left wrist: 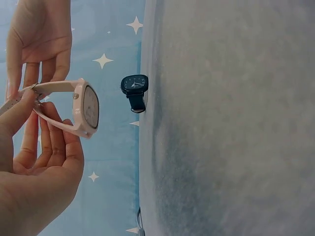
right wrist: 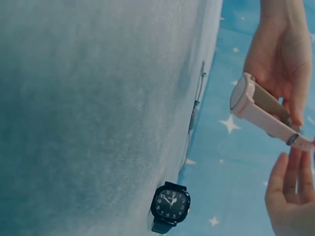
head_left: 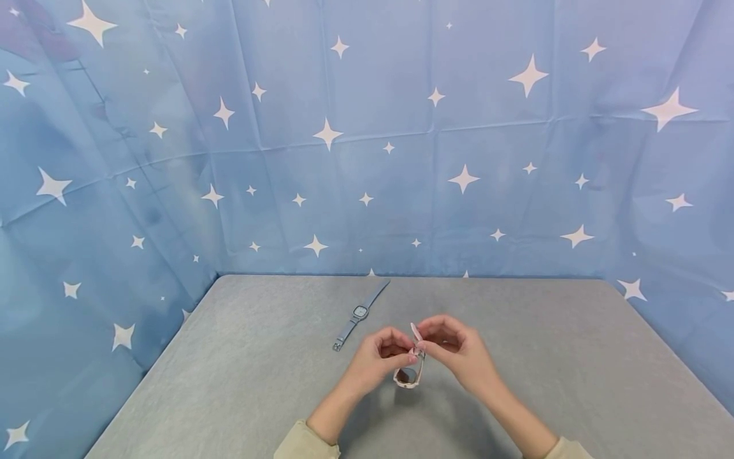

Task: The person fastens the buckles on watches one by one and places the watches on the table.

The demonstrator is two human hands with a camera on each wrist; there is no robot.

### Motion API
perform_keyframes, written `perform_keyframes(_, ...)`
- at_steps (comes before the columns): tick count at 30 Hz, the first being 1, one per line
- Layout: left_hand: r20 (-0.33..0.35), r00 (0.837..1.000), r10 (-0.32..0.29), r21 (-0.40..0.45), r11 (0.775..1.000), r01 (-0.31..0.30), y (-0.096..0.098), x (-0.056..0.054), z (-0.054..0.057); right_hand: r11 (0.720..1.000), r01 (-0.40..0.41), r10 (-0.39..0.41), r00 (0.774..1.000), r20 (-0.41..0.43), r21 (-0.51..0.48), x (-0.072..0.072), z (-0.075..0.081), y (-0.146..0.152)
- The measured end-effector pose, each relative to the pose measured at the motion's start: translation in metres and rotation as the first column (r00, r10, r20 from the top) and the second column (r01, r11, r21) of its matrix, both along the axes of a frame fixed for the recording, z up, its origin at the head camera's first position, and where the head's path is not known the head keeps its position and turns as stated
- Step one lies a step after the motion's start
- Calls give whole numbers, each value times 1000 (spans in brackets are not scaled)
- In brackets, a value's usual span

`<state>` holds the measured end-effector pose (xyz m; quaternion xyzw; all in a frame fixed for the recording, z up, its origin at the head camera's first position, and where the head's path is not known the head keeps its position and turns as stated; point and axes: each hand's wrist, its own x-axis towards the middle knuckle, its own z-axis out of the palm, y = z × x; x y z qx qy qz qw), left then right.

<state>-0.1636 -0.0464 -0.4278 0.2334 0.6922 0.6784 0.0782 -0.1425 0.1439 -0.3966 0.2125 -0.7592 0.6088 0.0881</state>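
Note:
A pale pink wristwatch (head_left: 408, 384) is held up over the grey table, its strap bent into a loop with the face hanging toward the person. My left hand (head_left: 378, 363) pinches the strap by the buckle (right wrist: 293, 139) between thumb and fingers. From the other side, my right hand (head_left: 461, 354) pinches the strap near its upstanding free end (head_left: 415, 331). Fingers partly cover the join, so how far the strap runs through the buckle is hidden. In the left wrist view, the pink watch's case (left wrist: 86, 110) faces the table.
A blue-grey wristwatch (head_left: 360, 312) lies stretched out on the table (head_left: 258, 357), left of and beyond the hands. Both wrist views show a black wristwatch (right wrist: 170, 202) on the table; I cannot find it in the head view. Star-patterned blue cloth (head_left: 378, 172) hangs behind.

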Motion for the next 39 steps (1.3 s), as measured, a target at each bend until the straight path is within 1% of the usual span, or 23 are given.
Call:
perform_keyframes(5, 19, 1000, 21, -6, 1000, -20, 1, 1, 1, 1000, 27, -27, 999, -25, -8, 1, 0, 1)
perform_keyframes(10, 20, 999, 41, -9, 999, -41, 1, 1, 2, 999, 52, -52, 998, -44, 0, 2, 0, 2)
perform_keyframes(17, 16, 999, 44, -3, 999, -44, 1, 1, 1, 998, 48, -45, 996, -79, 33, 2, -2, 4)
perform_keyframes(22, 25, 999, 47, 1, 999, -48, 1, 1, 1, 995, 69, -63, 995, -80, 71, 2, -5, 7)
perform_keyframes(26, 26, 998, 60, 5, 998, -60, 1, 1, 1, 992, 82, -75, 994, -78, 97, 2, -5, 8)
perform_keyframes(29, 38, 997, 71, 2, 997, -71, 0, 1, 1, 990, 85, -76, 994, -81, 109, 2, -6, 9)
perform_keyframes(36, 42, 995, 88, -21, 996, -87, 0, 1, 3, 984, 94, -86, 995, -55, 155, 3, -3, 10)
perform_keyframes(39, 41, 995, 91, -20, 996, -91, -1, 1, 3, 980, 95, -86, 994, -60, 175, 3, -2, 11)
